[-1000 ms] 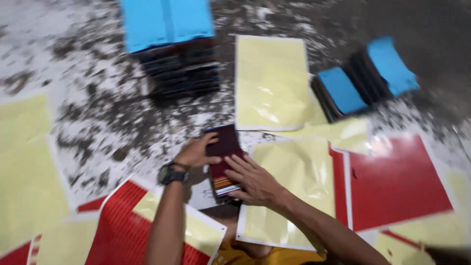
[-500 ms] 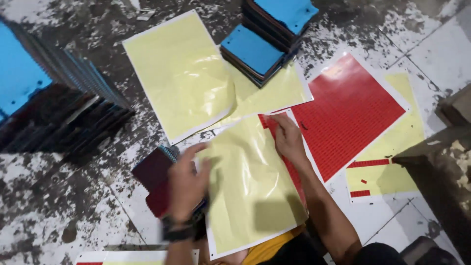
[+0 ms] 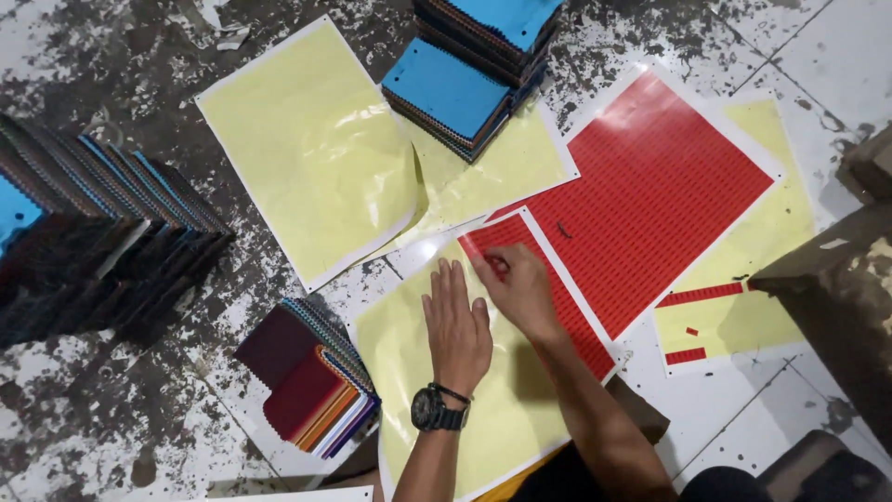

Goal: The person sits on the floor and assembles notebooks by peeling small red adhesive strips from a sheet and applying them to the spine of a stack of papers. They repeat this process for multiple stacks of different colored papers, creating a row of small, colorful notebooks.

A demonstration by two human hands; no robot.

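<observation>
Left hand (image 3: 457, 325): laid flat, palm down, fingers straight and together, on the yellow part of the near sticker sheet (image 3: 437, 390); grips nothing. A dark wristwatch (image 3: 437, 409) sits on its wrist.
Right hand (image 3: 516, 288): fingertips bent onto the red strip (image 3: 548, 288) along that sheet's right edge, near its upper end; whether a sticker is pinched between them cannot be told.
Near sticker sheet: on the floor right in front of the person, mostly bare yellow backing, red stickers left only down the right side.
Change, hands: half a second ago the left hand rested on the swatch bundle at the sheet's left edge; it has since come across onto the sheet itself. The right hand has stayed at the sheet's upper right.
Change, sheet: earlier its surface bulged; it now lies flat under the left palm.
Swatch bundle (image 3: 311, 376): maroon on top, many-coloured edges fanned, just left of the sheet, no longer touched.
Red sheet (image 3: 650, 186): full of red stickers, just right of the hands.
Yellow sheets (image 3: 307, 139): emptied backings, glossy, above the hands; another (image 3: 734, 307) at right with a few red pieces left.
Blue-topped stacks (image 3: 455, 93): two piles at top centre, resting on yellow backing.
Dark stack (image 3: 102, 251): long slumped row at left, blue at its end.
Floor (image 3: 111, 437): grey, paint-speckled tile.
</observation>
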